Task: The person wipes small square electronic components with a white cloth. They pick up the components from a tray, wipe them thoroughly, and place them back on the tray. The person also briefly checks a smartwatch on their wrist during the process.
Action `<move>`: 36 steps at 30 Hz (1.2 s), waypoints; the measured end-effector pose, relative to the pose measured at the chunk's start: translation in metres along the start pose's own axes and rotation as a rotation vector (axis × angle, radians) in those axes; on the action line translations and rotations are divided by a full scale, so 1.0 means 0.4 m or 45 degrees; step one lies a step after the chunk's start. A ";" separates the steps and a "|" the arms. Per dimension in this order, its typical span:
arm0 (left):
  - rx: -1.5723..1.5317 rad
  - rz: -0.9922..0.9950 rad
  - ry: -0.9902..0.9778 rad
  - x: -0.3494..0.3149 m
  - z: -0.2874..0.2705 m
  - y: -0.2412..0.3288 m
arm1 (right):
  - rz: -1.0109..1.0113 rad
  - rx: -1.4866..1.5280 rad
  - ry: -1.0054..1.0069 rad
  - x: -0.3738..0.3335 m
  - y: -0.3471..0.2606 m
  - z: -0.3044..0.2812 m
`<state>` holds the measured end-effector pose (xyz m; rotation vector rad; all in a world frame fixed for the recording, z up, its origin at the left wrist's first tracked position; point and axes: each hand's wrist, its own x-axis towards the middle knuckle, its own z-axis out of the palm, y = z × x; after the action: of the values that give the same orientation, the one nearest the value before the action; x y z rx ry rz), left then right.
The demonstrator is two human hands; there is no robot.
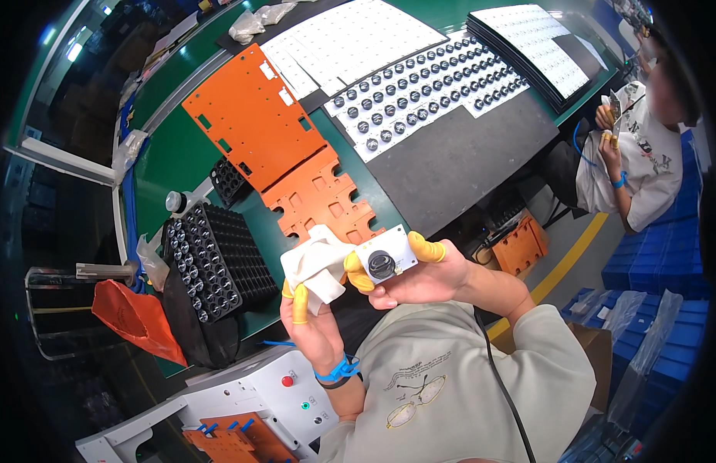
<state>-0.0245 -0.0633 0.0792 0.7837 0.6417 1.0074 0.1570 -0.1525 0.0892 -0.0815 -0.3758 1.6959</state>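
In front of my chest, my left hand (pixel 315 333), with yellow finger cots on its fingertips, pinches a bunched white cloth (pixel 317 270). My right hand (pixel 431 279), also in yellow finger cots, grips a small white circuit board (pixel 402 245) by its edges. A round black lens holder (pixel 382 265) sits on that board, facing up. The cloth lies right beside the board's left edge; whether they touch I cannot tell. Just beyond both hands is a notched orange fixture plate (pixel 327 193), and a larger orange plate (pixel 246 116) adjoins it farther off.
Rows of black round parts stand on white board panels (pixel 419 89) on the green table, by a black mat (pixel 466 158). At left are a stacked black tray (pixel 246 251) with clear lenses and a red bag (pixel 138 320). A co-worker (pixel 643 147) sits at right, near blue bins (pixel 643 339).
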 end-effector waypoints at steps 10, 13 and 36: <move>0.065 0.000 0.012 -0.005 0.014 -0.025 | -0.019 -0.038 -0.075 -0.004 0.010 -0.022; 0.170 0.076 -0.009 -0.010 0.024 -0.025 | -0.331 -0.940 0.167 0.009 -0.004 0.004; 1.516 0.921 -0.324 -0.033 0.097 -0.012 | -0.507 -1.048 0.305 0.017 0.027 -0.038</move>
<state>0.0029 -0.0873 0.0986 2.2712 0.7279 1.0819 0.1495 -0.1442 0.0728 -0.7553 -0.8279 1.0384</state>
